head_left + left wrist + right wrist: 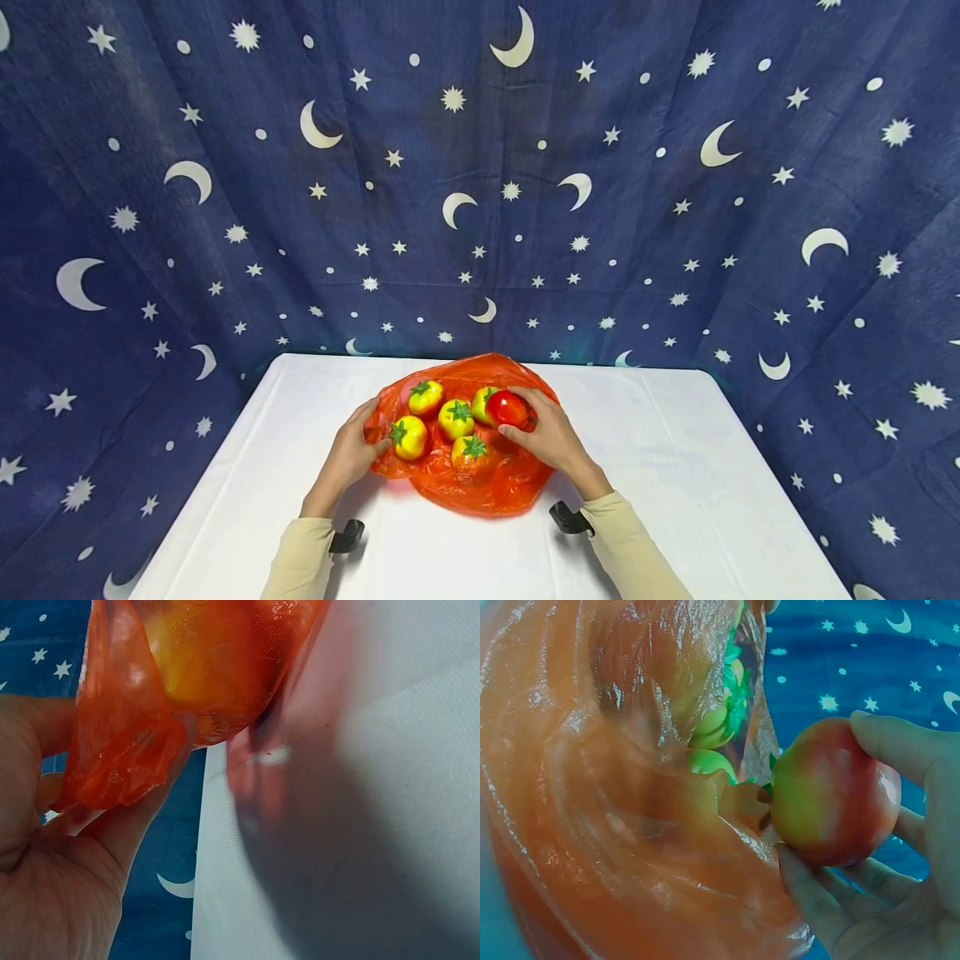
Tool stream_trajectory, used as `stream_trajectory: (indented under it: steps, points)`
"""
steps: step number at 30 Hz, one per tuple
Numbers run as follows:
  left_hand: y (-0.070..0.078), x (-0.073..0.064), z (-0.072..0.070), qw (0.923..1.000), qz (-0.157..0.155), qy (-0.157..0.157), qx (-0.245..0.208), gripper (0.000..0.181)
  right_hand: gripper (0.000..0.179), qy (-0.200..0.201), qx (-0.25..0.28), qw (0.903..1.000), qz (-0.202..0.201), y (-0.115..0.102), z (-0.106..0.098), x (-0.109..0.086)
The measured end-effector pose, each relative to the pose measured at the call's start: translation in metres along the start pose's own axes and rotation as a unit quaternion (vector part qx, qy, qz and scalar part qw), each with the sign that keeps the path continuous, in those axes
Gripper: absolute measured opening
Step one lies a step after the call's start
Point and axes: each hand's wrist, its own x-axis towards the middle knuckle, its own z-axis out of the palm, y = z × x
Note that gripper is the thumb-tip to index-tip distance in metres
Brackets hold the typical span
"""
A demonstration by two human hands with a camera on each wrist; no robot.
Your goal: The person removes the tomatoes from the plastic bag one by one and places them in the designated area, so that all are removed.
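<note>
We see the right hand [551, 437] holding a red tomato [508, 408] at the right rim of an orange plastic bag [480, 487] lying on the white tabletop [690, 483]; its fingers [900, 746] curl around the fruit, thumb beneath and the others over the top, as the right wrist view confirms. The left hand [348, 454] pinches the bag's left edge, a fold of orange film caught between thumb and fingers [131, 825] in the left wrist view. We count four yellow tomatoes [456, 418] with green calyxes resting on the bag between the two hands, just beside the red one. A starry blue cloth [480, 183] forms the backdrop.
</note>
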Motion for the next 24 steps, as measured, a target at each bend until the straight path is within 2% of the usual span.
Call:
stream_trajectory:
  steps: [5,16,24]
  points:
    - [0.000,-0.002,0.000,1.0000,-0.006,-0.007,0.002,0.079,0.063,0.010,0.008,0.9999,-0.007,-0.004,-0.004,-0.001]
    - [-0.001,0.000,-0.001,0.9999,0.012,0.002,-0.001,0.081,0.068,0.041,0.035,0.9981,-0.029,-0.010,-0.022,0.002]
    - [0.002,0.001,-0.001,0.9999,0.007,-0.007,-0.004,0.082,0.066,0.067,0.063,0.9957,-0.004,-0.007,-0.036,0.000]
